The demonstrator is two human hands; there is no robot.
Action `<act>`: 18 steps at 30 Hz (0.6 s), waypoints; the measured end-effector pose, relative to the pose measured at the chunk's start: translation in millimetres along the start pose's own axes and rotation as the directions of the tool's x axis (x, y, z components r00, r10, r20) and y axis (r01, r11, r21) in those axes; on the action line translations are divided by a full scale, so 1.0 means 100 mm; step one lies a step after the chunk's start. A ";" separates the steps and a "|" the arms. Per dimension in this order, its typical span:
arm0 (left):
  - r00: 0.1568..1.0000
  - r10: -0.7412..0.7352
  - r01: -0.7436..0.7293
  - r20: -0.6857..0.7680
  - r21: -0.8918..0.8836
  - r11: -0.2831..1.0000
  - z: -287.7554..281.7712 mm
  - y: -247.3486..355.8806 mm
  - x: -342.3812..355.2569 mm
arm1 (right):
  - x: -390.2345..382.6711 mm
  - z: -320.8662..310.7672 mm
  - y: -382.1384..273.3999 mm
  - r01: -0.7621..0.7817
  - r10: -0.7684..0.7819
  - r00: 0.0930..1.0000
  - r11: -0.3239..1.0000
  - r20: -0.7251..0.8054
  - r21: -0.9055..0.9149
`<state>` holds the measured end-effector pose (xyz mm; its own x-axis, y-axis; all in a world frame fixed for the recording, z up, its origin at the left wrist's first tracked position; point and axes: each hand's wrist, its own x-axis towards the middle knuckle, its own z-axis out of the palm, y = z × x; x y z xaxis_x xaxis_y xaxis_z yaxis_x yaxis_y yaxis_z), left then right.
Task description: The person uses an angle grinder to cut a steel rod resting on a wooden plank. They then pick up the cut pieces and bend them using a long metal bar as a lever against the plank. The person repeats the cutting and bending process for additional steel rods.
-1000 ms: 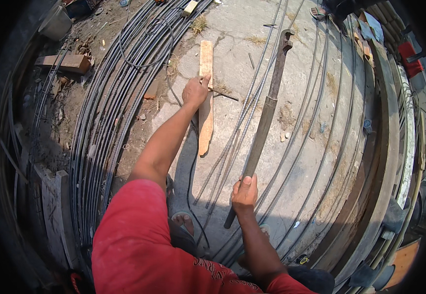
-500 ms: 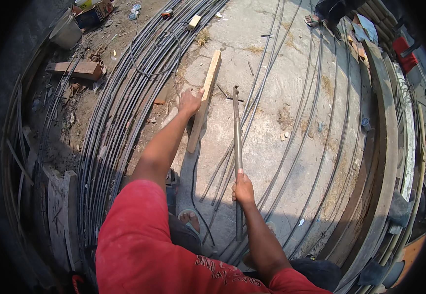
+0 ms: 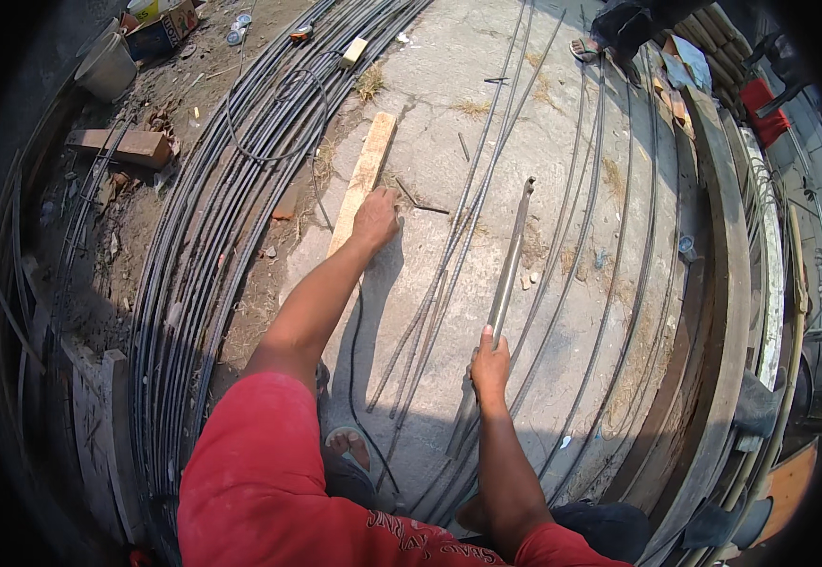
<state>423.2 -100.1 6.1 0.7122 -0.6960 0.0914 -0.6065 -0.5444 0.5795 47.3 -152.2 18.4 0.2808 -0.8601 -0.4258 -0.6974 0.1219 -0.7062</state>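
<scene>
A wooden plank [image 3: 369, 151] lies on the concrete left of centre, its broad face up. At its right edge is my left hand [image 3: 376, 219], fingers loosely bent and not wrapped round the wood. My right hand [image 3: 490, 366] grips the lower part of a rebar bending bar [image 3: 510, 260], a long metal handle with a small notched head at the far end. The bar slants away to the right over the steel rods. Near my left fingertips is a short bent piece of rebar [image 3: 422, 205] on the ground.
A thick bundle of rebar [image 3: 208, 213] runs along the left. Loose long rods [image 3: 472, 213] cross the concrete [image 3: 439, 104]. At the far right another person's foot [image 3: 585, 50] shows. Timber boards [image 3: 727, 236] line the right; a bucket [image 3: 107, 66] stands far left.
The plank has shifted left and turned broad face up. My left hand has moved to its right edge and loosened. The bending bar's head has swung right, with my right hand moving slightly right.
</scene>
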 end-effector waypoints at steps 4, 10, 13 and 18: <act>0.983 -0.101 0.098 -0.155 -0.026 0.995 0.34 -0.07 0.34 | -0.04 0.01 0.42 -0.083 0.083 0.997 0.996 0.002 -0.027; 0.890 -0.457 0.455 -0.016 0.109 0.884 0.34 0.24 0.66 | -0.21 -0.23 0.47 -0.151 0.145 0.986 0.986 0.081 0.069; 0.858 -0.514 0.512 -0.005 0.101 0.853 0.41 0.22 0.83 | -0.20 -0.20 0.73 -0.097 0.097 0.995 0.995 0.035 -0.003; 0.835 -0.550 0.550 0.020 0.009 0.835 0.56 -0.01 1.05 | -0.33 -0.18 0.67 -0.157 0.159 0.984 0.987 0.083 -0.035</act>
<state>478.8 -198.9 -29.8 0.9213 -0.2909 -0.2582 -0.1181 -0.8415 0.5271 -20.5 -124.8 -4.6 0.2201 -0.7855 -0.5785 -0.7558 0.2376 -0.6102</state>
